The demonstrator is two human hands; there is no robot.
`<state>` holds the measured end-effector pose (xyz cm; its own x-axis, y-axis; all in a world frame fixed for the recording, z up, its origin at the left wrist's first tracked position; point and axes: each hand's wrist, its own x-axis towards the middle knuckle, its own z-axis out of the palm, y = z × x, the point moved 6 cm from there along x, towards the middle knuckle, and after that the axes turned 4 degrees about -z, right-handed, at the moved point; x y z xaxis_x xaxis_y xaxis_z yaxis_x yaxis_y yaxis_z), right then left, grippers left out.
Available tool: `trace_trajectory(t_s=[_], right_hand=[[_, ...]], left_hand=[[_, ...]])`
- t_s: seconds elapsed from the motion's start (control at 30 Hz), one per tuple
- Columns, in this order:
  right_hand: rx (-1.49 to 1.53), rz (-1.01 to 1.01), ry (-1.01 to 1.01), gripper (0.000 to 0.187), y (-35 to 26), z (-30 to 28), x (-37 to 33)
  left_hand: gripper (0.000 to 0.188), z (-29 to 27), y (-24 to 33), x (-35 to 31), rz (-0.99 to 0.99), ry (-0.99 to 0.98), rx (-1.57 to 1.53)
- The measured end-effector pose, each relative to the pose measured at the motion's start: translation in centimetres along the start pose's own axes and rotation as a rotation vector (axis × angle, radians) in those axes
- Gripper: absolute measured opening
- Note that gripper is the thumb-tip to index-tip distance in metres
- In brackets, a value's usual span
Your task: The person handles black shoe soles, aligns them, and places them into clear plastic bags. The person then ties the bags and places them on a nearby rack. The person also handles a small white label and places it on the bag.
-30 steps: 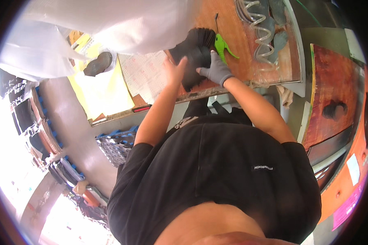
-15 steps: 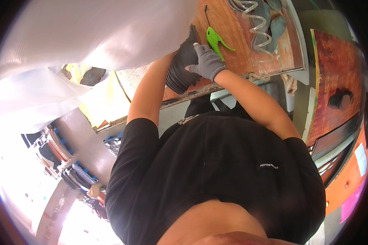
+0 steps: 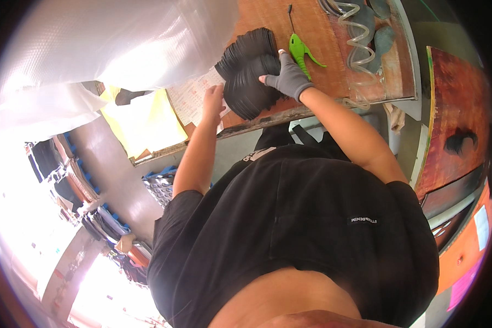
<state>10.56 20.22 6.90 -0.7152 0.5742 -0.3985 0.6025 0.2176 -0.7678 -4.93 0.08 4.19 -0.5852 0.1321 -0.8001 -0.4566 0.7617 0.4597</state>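
Observation:
A row of thin black sole-shaped pieces stands packed together on the wooden bench, fanned slightly like leaves. My right hand, in a grey glove with bare fingertips, lies against the row's right side with thumb and fingers spread. On the other side, my bare left hand is just left of the pieces, over a printed sheet of paper. Its fingers are slightly bent and its thumb is apart, with nothing seen in it. Right of the gloved hand lies a green air blow gun with a thin nozzle.
A clear coiled hose and grey flat pieces occupy the bench's right end. Translucent plastic sheeting bulges over the left side. Yellow paper lies at the front left edge. A reddish wooden board stands farther right.
My left hand has come away from the black pieces toward the left and out from beneath the plastic sheeting. More of the row now shows. My right hand stays against its right side.

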Motion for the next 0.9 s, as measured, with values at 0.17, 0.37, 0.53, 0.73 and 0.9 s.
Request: trace_trajectory(t_s=[0.17,0.37,0.53,0.73,0.9], right_hand=[[-0.068,0.060,-0.099,0.099,-0.2,0.6,0.4],[-0.030,0.048,-0.082,0.100,-0.2,-0.2,0.4],[0.027,0.094,-0.078,0.099,0.5,-0.4,0.8],[0.045,0.084,0.021,0.092,0.3,-0.6,1.1],[0.046,-0.040,0.081,0.090,-1.3,-2.6,0.9]], left_hand=[[0.040,1.1,0.2,1.8,0.004,-0.076,-0.117],[0.036,3.8,1.9,0.1,0.160,-0.304,-0.192],[0.052,5.2,1.9,-1.5,0.418,-0.023,0.040],[0.050,6.7,1.3,-1.0,0.384,-0.051,-0.116],[0.051,6.5,2.6,-2.6,0.531,-0.074,-0.240]])
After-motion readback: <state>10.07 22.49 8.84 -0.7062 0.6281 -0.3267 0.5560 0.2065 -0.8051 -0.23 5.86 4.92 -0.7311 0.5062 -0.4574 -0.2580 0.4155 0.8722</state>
